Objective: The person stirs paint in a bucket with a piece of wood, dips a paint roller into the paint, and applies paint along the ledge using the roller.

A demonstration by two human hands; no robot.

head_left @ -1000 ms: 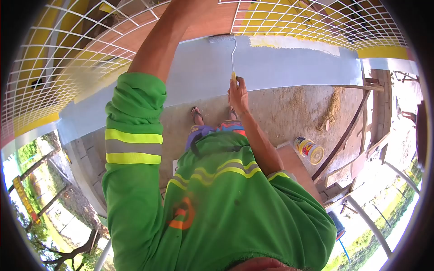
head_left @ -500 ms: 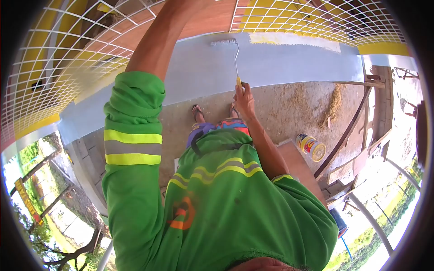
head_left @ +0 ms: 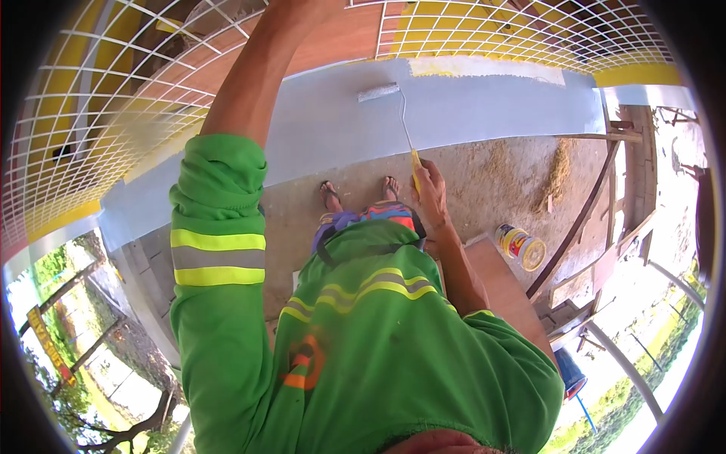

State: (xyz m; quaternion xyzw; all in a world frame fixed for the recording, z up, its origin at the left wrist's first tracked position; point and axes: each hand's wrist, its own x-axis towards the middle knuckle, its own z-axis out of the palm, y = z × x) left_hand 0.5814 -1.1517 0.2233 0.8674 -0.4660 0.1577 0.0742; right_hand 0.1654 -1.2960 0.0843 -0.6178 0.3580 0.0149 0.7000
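My right hand is closed around the yellow handle of a paint roller. Its wire frame runs up to a pale roller sleeve, which lies against the low wall coated in light blue-grey paint. A whitish, uneven strip with yellow showing runs along the wall's upper edge, right of the sleeve. My left arm stretches up in front of the white wire grid; the hand itself lies past the top edge of the view.
A paint bucket stands on the concrete floor to the right, beside a brown board. Sawdust-like debris lies near the wall. A dark slanted beam and wooden framing stand further right. My sandalled feet are below the wall.
My right hand has drawn back toward my body and slightly right, bringing the roller sleeve lower on the wall. My left arm has shifted slightly left and down.
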